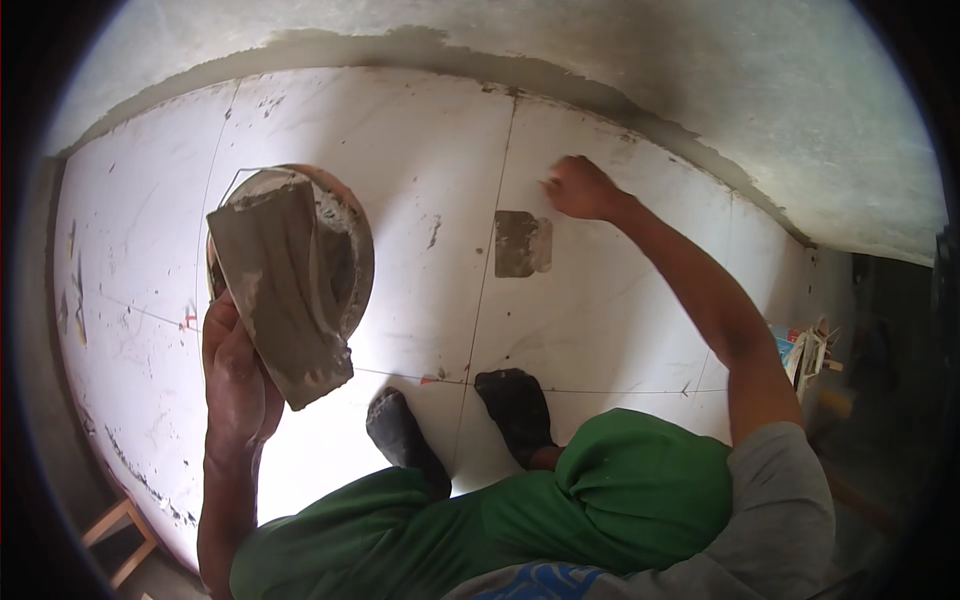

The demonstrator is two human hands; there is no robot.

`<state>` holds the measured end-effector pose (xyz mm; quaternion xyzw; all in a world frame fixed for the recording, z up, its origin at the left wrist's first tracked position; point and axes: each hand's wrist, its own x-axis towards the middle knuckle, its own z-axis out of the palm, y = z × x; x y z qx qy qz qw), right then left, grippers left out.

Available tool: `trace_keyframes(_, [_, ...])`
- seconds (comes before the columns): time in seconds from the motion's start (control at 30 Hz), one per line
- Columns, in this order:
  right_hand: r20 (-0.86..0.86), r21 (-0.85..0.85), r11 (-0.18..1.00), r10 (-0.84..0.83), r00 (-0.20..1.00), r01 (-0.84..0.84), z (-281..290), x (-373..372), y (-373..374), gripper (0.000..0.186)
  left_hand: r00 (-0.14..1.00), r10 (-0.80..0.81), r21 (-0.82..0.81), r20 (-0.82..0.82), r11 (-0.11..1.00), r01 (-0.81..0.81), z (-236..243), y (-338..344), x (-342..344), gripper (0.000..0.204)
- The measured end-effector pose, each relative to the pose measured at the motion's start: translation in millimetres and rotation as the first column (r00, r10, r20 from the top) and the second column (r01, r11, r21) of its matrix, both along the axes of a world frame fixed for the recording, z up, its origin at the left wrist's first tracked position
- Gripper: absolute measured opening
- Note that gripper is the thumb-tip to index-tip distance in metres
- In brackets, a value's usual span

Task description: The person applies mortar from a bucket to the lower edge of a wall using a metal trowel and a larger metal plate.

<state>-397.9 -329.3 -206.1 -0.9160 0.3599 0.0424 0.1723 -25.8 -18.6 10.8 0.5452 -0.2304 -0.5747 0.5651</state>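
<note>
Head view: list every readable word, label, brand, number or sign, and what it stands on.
No text can be read.
Grey shirt: blue print, cut off, unreadable.
Light-blue item at right: any lettering too small to read.
Mortar-coated board in the left hand: no lettering visible.

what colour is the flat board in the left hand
Grey-brown with darker streaks; the flat board in the left hand shows in the head view.

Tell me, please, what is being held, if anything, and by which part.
The left hand holds a flat grey piece at its left edge; nothing shows in the right hand.
</note>
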Motion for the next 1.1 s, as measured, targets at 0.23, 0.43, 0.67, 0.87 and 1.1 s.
trace_keyframes(0.23, [-0.199, 0.792, 0.601, 0.091, 0.976, 0.106, 44.6, -46.1, 77.5, 0.026, 0.997, 0.001, -0.041, -0.073, 0.999, -0.004, -5.6, 7.2, -4.9, 0.037])
trace_keyframes(0.43, [-0.094, 0.125, 0.866, -0.475, 0.875, 0.484, 37.3, 12.7, 117.5, 0.065, 0.994, -0.069, -0.024, -0.088, 0.997, 0.067, -7.9, -10.9, -18.3, 0.035])
trace_keyframes(0.67, [-0.24, 0.244, 0.748, -0.571, 0.785, 0.618, 34.7, 39.9, 111.0, 0.089, 0.996, -0.068, 0.003, -0.059, 0.998, 0.068, -11.9, -11.3, -17.9, 0.035])
trace_keyframes(0.87, [0.077, 0.693, 0.546, -0.705, 0.705, 0.47, -7.4, 14.5, 104.8, 0.043, 0.995, -0.008, 0.022, -0.103, 1.0, 0.01, -14.6, -15.8, -25.0, 0.034])
trace_keyframes(1.1, [0.521, 0.756, 0.652, -0.658, 0.543, 0.065, 146.0, 53.4, 134.1, 0.011, 0.976, -0.013, 0.046, -0.216, 0.999, 0.023, -24.9, -27.8, -22.4, 0.033])
